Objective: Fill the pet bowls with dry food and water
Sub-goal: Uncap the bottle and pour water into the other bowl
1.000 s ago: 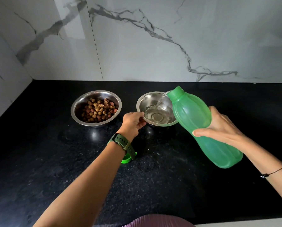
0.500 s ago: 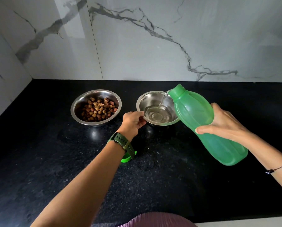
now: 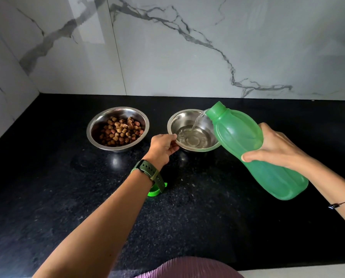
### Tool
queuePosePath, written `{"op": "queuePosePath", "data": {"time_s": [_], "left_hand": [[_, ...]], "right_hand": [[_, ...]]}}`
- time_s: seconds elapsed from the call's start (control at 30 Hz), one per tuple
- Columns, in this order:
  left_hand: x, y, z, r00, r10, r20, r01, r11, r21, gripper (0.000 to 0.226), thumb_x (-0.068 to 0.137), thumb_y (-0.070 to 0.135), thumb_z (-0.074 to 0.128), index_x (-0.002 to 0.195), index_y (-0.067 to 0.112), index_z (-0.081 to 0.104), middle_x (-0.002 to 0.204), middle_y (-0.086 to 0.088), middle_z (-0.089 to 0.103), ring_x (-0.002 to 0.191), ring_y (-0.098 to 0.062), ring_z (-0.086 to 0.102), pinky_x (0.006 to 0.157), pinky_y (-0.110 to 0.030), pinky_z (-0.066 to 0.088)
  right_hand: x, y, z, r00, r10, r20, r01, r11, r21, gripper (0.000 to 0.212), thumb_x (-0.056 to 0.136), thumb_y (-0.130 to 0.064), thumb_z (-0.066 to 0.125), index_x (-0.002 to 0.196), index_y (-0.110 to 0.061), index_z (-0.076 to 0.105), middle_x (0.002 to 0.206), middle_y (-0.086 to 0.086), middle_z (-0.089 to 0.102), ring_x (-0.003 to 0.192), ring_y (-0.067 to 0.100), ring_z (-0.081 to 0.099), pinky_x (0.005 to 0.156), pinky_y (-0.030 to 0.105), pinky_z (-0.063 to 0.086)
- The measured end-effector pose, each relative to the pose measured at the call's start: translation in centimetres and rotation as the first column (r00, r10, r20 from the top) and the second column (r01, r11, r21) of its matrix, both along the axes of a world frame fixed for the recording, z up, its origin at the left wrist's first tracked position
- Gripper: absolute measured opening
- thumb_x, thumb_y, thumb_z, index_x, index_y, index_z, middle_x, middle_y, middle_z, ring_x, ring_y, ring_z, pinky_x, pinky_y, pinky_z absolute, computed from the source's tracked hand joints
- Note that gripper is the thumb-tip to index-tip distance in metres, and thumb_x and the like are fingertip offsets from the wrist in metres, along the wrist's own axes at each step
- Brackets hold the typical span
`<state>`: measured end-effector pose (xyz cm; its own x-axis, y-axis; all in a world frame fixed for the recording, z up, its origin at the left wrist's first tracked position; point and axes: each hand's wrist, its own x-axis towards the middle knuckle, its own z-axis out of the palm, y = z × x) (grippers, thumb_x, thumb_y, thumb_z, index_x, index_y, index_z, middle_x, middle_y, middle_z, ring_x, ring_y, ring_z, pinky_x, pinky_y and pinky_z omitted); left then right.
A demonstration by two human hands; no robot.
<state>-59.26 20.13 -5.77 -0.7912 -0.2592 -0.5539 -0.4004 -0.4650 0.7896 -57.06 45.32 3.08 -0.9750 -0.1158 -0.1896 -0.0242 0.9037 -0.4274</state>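
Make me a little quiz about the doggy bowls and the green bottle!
1. True or false: the left bowl holds dry food.
2. What does the right hand grip? A) a spoon B) the green bottle C) a cup
3. Fill in: the left hand pinches the rim of the ____ bowl.

Key
1. True: brown kibble lies in it.
2. B: the bottle is tilted, and water runs from its mouth into the right bowl.
3. Right: the thumb and fingers hold its near left edge. The bottle's green cap lies on the counter, partly hidden by the wrist.

Kibble bowl (image 3: 117, 129) left of (beside) water bowl (image 3: 193, 130)
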Motion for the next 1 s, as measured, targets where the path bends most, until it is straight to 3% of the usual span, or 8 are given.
{"op": "queuePosePath", "data": {"time_s": [0.13, 1.0], "left_hand": [[-0.1, -0.1, 0.0, 1.0, -0.004, 0.005, 0.004, 1.0, 0.0, 0.017, 0.089, -0.001, 0.056, 0.075, 0.008, 0.051, 0.068, -0.006, 0.055, 0.061, -0.014, 0.053, 0.056, -0.025, 0.046], [0.0, 0.0, -0.3, 1.0, 0.013, -0.006, -0.013, 0.999, 0.033, 0.019, 0.089, 0.001, 0.057, 0.073, 0.009, 0.05, 0.069, -0.006, 0.055, 0.062, -0.014, 0.054, 0.057, -0.026, 0.046]], "right_hand": [[-0.2, 0.2, 0.4, 1.0, 0.009, -0.006, -0.009, 1.0, 0.024, 0.065, 0.056, -0.033, 0.082, 0.103, -0.013, 0.042, 0.096, 0.005, 0.056, 0.083, 0.022, 0.057, 0.072, 0.043, 0.053], [-0.6, 0.6, 1.5, 0.999, 0.034, 0.008, -0.035, 0.997, 0.068, 0.06, 0.056, -0.031, 0.082, 0.098, -0.011, 0.044, 0.093, 0.006, 0.057, 0.083, 0.024, 0.059, 0.071, 0.041, 0.053]]}}
